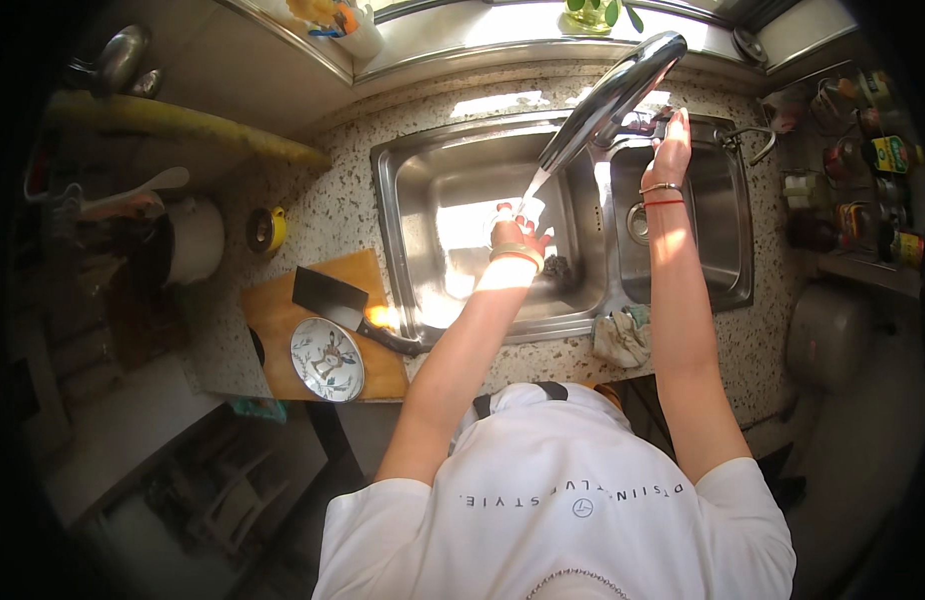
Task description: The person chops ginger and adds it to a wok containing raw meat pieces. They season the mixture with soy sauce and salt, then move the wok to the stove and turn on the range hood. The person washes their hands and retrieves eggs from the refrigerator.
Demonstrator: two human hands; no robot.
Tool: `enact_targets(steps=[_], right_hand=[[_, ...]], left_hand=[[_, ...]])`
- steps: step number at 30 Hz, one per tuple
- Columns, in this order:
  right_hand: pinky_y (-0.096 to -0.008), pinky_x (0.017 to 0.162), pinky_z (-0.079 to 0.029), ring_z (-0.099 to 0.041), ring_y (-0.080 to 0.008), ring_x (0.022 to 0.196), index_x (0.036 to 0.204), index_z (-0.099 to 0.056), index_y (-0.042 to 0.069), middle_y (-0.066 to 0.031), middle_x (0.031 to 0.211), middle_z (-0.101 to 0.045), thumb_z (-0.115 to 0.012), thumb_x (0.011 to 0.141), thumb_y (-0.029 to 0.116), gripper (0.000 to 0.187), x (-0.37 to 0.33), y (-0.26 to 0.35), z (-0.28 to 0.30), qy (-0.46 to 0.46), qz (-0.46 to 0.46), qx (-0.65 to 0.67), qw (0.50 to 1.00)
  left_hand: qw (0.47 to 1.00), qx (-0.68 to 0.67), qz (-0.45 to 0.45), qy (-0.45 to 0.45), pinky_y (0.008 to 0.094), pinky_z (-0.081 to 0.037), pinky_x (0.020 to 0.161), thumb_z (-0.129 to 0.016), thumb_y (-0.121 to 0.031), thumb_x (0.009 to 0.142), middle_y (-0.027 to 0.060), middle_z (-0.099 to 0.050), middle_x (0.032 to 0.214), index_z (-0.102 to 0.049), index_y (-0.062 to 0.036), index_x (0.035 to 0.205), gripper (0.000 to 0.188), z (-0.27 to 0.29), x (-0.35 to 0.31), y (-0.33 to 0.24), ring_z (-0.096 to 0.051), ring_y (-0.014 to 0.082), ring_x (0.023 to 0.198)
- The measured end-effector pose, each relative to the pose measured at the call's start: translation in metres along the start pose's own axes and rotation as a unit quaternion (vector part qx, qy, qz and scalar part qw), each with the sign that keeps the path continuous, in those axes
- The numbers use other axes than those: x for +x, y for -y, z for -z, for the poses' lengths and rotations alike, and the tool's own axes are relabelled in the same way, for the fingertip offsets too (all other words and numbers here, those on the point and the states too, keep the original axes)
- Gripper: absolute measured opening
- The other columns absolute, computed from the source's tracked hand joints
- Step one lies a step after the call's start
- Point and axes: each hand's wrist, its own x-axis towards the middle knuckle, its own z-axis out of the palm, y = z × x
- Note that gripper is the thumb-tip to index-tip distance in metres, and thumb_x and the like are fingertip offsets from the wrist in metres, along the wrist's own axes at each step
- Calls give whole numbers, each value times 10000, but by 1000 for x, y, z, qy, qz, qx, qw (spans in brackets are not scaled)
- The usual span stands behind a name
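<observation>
My left hand point(518, 237) is in the left basin of a steel double sink point(408, 235), right under the stream from the chrome faucet point(608, 105). Its fingers are bent around something pale and bright, which glare and water keep me from making out. A dark clump point(556, 267) lies in the basin beside that wrist. My right hand point(671, 150) reaches over the right basin point(718, 215) to the back rim, its fingers at the faucet handle point(661, 123); the faucet partly hides the contact.
Left of the sink, a cutting board point(358, 270) carries a cleaver point(330, 293) and a patterned bowl point(328, 358). A yellow tape roll point(273, 230) and a pale pot point(198, 240) stand farther left. A cloth point(623, 338) lies on the front rim. Jars point(843, 160) fill the right-hand rack.
</observation>
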Motion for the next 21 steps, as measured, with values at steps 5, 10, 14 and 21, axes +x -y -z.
enact_targets(steps=[5,10,14,21], right_hand=[[-344,955,-382,-505,-166,1005,1312,-451,22,-85,1182,-533,-388,995,263,403,-7,15,-22,-14,-13,64,998],[-366,1043,-274,-430,-183,1217,1348,-431,47,-76,1363,-449,-409,983,267,427,-2,8,-18,-5,-7,63,998],[-331,1036,-250,-361,-144,1315,1391,-399,99,-16,1417,-414,-441,974,319,473,-10,11,1,56,-20,30,998],[-250,757,-481,-621,-126,834,953,-647,18,-45,871,-674,-654,845,99,136,-108,-5,104,213,35,-282,935]], left_hand=[[999,-40,15,-7,555,-107,1120,-398,-396,958,89,-422,1343,-400,-217,1313,398,-13,-6,11,-359,276,1293],[992,-92,54,69,564,-107,1125,-361,-440,969,72,-59,1555,-21,-269,1485,642,-26,-15,22,-116,299,1424],[988,-56,129,66,650,-202,1062,-388,-508,950,64,-95,1546,-69,-258,1477,665,-32,-33,17,-156,300,1410],[934,331,22,132,645,-311,993,-482,-455,940,49,-188,1512,-357,-266,1397,511,8,-7,4,-181,294,1387]])
